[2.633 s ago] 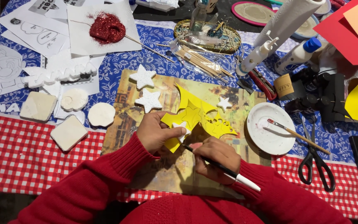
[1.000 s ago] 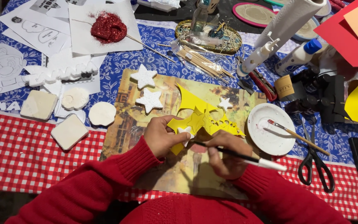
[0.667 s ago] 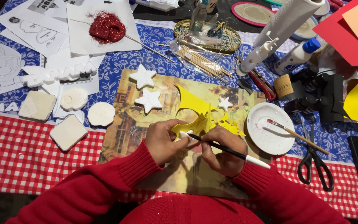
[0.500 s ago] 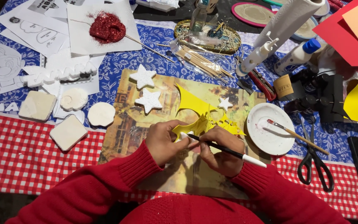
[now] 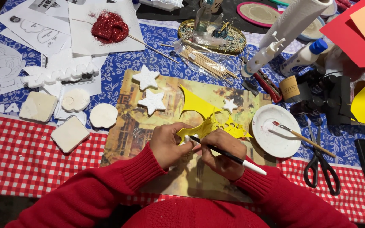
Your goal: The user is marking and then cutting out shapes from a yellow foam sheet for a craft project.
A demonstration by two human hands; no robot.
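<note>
Both hands meet over a printed sheet [image 5: 132, 126] that lies in the middle of the table [image 5: 30, 156]. The left hand [image 5: 167, 143] pinches the near edge of a yellow cut-out [image 5: 203, 116], its fingers curled onto the lower tip of the shape. The right hand [image 5: 220, 154] grips a thin black brush [image 5: 229, 156] with a white end, held like a pen, with the tip pointing towards the left hand's fingertips at the yellow piece's edge. The yellow cut-out lies on the printed sheet just beyond the hands, spreading up and to the right.

On the same sheet, beyond the left hand, lie two white stars [image 5: 148, 90], and a smaller white star [image 5: 230, 104] sits just right of the yellow cut-out. Off the right edge of the sheet stands a white plate [image 5: 275, 141] with a wooden-handled brush [image 5: 303, 137] resting across it, and scissors [image 5: 320, 166] lie just right of the plate. Left of the sheet lie several white foam blocks [image 5: 68, 134]. Beyond the sheet, a heap of red glitter [image 5: 108, 27] sits on white paper, and a bundle of wooden sticks [image 5: 205, 63] lies near a round tray [image 5: 186, 27].
</note>
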